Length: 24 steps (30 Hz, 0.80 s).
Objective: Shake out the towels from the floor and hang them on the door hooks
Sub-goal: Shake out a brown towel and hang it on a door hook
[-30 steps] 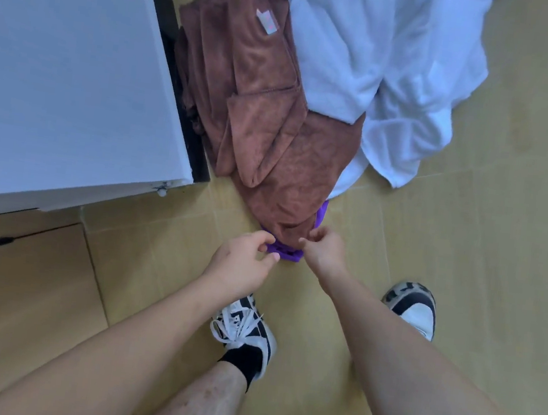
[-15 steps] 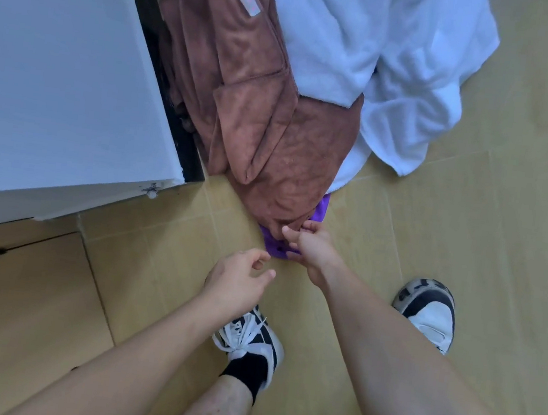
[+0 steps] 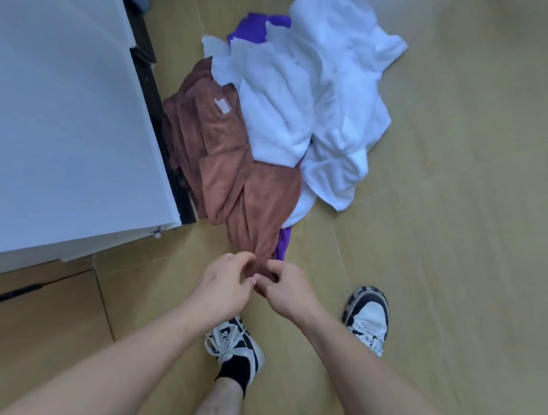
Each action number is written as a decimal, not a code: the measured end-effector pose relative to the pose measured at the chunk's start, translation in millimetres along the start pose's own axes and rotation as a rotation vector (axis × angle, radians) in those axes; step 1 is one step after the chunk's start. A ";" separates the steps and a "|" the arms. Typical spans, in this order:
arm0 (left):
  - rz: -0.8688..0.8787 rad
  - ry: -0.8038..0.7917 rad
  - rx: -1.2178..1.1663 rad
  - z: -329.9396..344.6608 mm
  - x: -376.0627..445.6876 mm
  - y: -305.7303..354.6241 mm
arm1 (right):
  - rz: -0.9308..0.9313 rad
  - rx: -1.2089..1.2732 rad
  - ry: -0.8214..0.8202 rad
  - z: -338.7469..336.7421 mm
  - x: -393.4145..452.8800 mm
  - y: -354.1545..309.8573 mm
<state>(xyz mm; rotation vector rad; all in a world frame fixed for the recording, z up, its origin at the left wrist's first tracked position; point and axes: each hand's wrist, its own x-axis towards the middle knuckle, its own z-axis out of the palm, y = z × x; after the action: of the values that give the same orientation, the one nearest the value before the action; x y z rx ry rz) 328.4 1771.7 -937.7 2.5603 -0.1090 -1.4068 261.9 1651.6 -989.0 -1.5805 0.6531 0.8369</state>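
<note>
A tan tiled floor (image 3: 470, 231) fills most of the view, and a big white cabinet (image 3: 53, 111) with a dark gap along its base takes up the left side. Against that cabinet, in the middle and far part of the scene, lies a heap of towels. The white towel (image 3: 312, 108) is the largest, a thick crumpled mass spreading to the right and far side of the pile. The brown towel (image 3: 229, 164) comes next: plush, rust-coloured, bunched in long folds beside the cabinet base, with a small pale label on its far part. Its near end is drawn into a narrow twisted tail running toward the person. A purple towel (image 3: 253, 27) shows only in bits, one patch at the far edge of the heap under the white one and a strip beside the brown tail on the right.

Both forearms reach in from the near edge. The left hand (image 3: 225, 284) and the right hand (image 3: 284, 291) meet at the tip of the brown tail, each with fingers and thumb curled and pinching the cloth, the two almost touching. Nearer still are two black-and-white sneakers, the left sneaker (image 3: 238, 347) below the hands and the right sneaker (image 3: 368, 317) off to the right.
</note>
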 end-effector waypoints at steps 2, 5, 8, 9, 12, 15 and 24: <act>0.091 0.004 -0.003 -30.4 -30.3 46.3 | -0.075 -0.093 0.023 -47.5 -43.2 -39.7; 0.331 0.013 0.042 -85.9 -83.2 129.5 | -0.165 -0.113 0.089 -130.2 -111.7 -94.7; 0.428 0.012 0.058 -146.3 -137.5 220.2 | -0.230 0.030 0.119 -212.3 -195.3 -147.8; 0.423 0.006 0.058 -165.5 -158.2 250.8 | -0.260 0.053 0.121 -237.2 -223.8 -163.4; 0.520 -0.001 0.100 -212.4 -214.9 335.2 | -0.363 0.055 0.211 -307.2 -312.6 -205.3; 0.699 0.087 0.106 -247.0 -277.3 413.9 | -0.475 0.028 0.310 -372.3 -404.1 -237.8; 0.881 0.658 0.095 -352.0 -347.7 571.9 | -0.170 -0.392 0.843 -532.5 -589.9 -197.3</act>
<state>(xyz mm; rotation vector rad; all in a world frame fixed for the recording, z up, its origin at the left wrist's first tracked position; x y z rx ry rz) 459.5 1327.8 -339.7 2.3783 -1.0355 -0.2374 157.1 1138.8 -359.3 -2.3305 0.9567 0.1311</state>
